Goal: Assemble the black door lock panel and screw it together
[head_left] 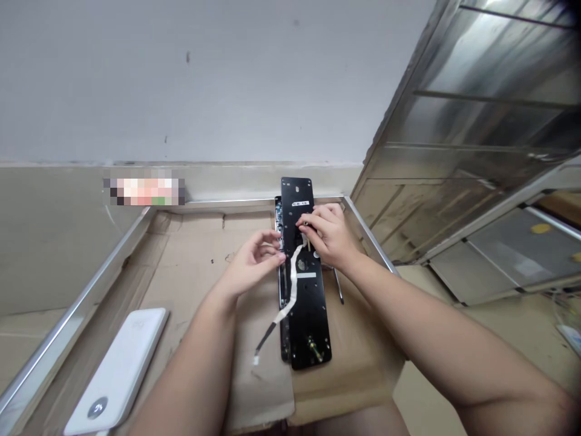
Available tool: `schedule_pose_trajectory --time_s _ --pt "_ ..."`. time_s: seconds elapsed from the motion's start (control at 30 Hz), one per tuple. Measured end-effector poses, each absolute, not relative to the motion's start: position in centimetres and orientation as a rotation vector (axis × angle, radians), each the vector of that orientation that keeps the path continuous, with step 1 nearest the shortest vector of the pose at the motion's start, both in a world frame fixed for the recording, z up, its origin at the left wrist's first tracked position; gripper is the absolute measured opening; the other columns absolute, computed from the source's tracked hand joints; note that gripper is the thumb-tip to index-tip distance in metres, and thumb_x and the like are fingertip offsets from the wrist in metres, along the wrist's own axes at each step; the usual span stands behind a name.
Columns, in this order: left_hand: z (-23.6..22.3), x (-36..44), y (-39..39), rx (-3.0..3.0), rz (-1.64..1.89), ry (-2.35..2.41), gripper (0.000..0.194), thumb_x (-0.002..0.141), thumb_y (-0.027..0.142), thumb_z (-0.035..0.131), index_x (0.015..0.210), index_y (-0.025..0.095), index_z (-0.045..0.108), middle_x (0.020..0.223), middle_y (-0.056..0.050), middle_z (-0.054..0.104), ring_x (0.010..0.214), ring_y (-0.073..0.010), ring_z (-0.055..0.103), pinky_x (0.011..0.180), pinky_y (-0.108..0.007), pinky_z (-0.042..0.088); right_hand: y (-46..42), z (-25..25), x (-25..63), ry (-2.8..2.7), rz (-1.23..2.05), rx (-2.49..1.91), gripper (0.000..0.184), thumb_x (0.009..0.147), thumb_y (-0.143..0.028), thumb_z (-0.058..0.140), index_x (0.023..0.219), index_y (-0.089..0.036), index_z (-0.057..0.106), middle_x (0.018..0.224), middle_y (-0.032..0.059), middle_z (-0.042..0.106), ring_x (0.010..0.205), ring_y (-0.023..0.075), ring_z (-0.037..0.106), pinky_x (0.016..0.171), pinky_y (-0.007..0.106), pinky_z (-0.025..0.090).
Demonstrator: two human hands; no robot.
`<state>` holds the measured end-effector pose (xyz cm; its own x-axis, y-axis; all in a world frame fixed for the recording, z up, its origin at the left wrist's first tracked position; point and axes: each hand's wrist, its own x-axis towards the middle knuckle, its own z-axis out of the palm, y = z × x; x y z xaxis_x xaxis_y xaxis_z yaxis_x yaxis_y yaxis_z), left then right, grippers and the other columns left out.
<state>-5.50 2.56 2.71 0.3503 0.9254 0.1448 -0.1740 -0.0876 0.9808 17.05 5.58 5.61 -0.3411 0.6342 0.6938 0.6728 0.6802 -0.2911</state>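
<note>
Forearms, two, bare, enter from 6 o'clock and 4 o'clock. Left hand: fingers curved and loosely parted, tips at or just beside the plate's left edge, not visibly gripping. Right hand: fingers curled over the plate's upper half, thumb and forefinger pinching the top of the ribbon cable, though the pinch point is partly hidden. Black metal lock plate: central, lying lengthwise on a cardboard sheet, its far end reaching 12 o'clock past the sheet. Cable: white-taped, trailing down across the plate toward 7 o'clock. Screwdriver shaft: thin, metal, just right of the plate at 3 o'clock. White power bank: on the cardboard, 7 o'clock. Metal-edged frame: around the cardboard. Stainless steel panel: 2 o'clock.
</note>
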Motion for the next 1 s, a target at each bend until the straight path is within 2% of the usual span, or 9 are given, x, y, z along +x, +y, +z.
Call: schedule_pose_trajectory --time_s 0.17,0.3,0.37,0.5,0.6,0.7,0.77,0.87,1.0 --pt "3.2 -2.8 1.2 1.203 1.047 0.663 0.043 0.088 0.030 0.073 0.127 0.020 0.057 0.102 -0.005 0.067 0.086 -0.0153 0.067 0.079 -0.029 0.056 4.7 5.9 16.3 -2.032 -0.040 -1.003 0.019 0.100 -0.030 0.054 0.101 -0.024 0.072 0.090 0.0051 0.067 0.095 0.0232 0.054 0.092 0.045 0.040" --pt "3.4 -2.1 0.8 1.172 1.077 0.665 0.042 0.086 0.028 0.075 0.123 0.018 0.060 0.092 -0.002 0.067 0.072 -0.0123 0.066 0.071 -0.027 0.055 4.3 6.1 16.1 -1.919 -0.010 -0.885 0.015 0.095 -0.028 0.062 0.108 -0.025 0.070 0.109 0.0080 0.060 0.106 0.0237 0.056 0.096 0.045 0.045" --pt "3.4 -2.3 0.9 1.149 1.081 0.645 0.043 0.085 0.028 0.077 0.123 0.018 0.061 0.090 -0.002 0.068 0.070 -0.0121 0.066 0.069 -0.026 0.055 4.4 6.0 16.4 -1.825 0.009 -0.829 0.022 0.092 -0.029 0.064 0.114 -0.025 0.064 0.118 0.0098 0.054 0.115 0.0264 0.054 0.100 0.047 0.046" --pt "3.3 -3.0 0.9 1.044 1.124 0.628 0.042 0.081 0.029 0.080 0.118 0.020 0.062 0.089 -0.001 0.069 0.064 -0.0105 0.065 0.061 -0.023 0.053 5.2 5.2 17.2 -1.729 0.280 -0.859 0.023 0.095 -0.021 0.049 0.118 -0.024 0.052 0.113 0.0093 0.054 0.105 0.0238 0.058 0.092 0.044 0.052" --pt "3.1 -3.5 1.0 1.000 1.167 0.620 0.045 0.078 0.032 0.082 0.118 0.022 0.061 0.086 0.001 0.068 0.061 -0.0093 0.062 0.058 -0.022 0.052 6.1 4.4 17.8 -2.048 0.471 -0.860 0.027 0.093 -0.016 0.045 0.114 -0.024 0.059 0.121 0.0101 0.058 0.116 0.0255 0.057 0.103 0.048 0.048" --pt "3.0 -3.9 1.1 1.002 1.171 0.585 0.049 0.075 0.038 0.083 0.116 0.023 0.061 0.081 0.003 0.065 0.055 -0.0079 0.059 0.054 -0.021 0.051 6.7 3.7 18.0 -2.352 0.352 -0.827 0.020 0.089 -0.022 0.058 0.107 -0.024 0.067 0.134 0.0107 0.058 0.128 0.0308 0.051 0.110 0.054 0.041" --pt "3.0 -4.4 1.1 0.994 1.176 0.582 0.052 0.071 0.040 0.086 0.113 0.024 0.060 0.078 0.003 0.062 0.054 -0.0079 0.059 0.052 -0.021 0.052 7.0 3.3 17.9 -2.403 0.264 -0.856 0.013 0.091 -0.028 0.061 0.100 -0.023 0.069 0.129 0.0108 0.062 0.122 0.0306 0.055 0.106 0.053 0.044" --pt "3.3 -5.4 0.8 1.006 1.134 0.588 0.057 0.066 0.041 0.089 0.112 0.024 0.059 0.072 0.004 0.059 0.053 -0.0100 0.059 0.048 -0.023 0.053 7.4 3.1 17.8 -2.286 0.251 -0.932 0.021 0.100 -0.031 0.049 0.097 -0.021 0.068 0.120 0.0128 0.065 0.114 0.0270 0.059 0.101 0.047 0.047" --pt "4.2 -8.0 -0.1 0.990 1.197 0.596 0.059 0.068 0.046 0.086 0.117 0.028 0.058 0.063 0.007 0.054 0.041 -0.0067 0.047 0.036 -0.017 0.040 8.2 2.9 18.1 -2.091 0.341 -1.033 0.023 0.101 -0.030 0.044 0.098 -0.019 0.063 0.107 0.0120 0.067 0.102 0.0242 0.062 0.091 0.040 0.048"
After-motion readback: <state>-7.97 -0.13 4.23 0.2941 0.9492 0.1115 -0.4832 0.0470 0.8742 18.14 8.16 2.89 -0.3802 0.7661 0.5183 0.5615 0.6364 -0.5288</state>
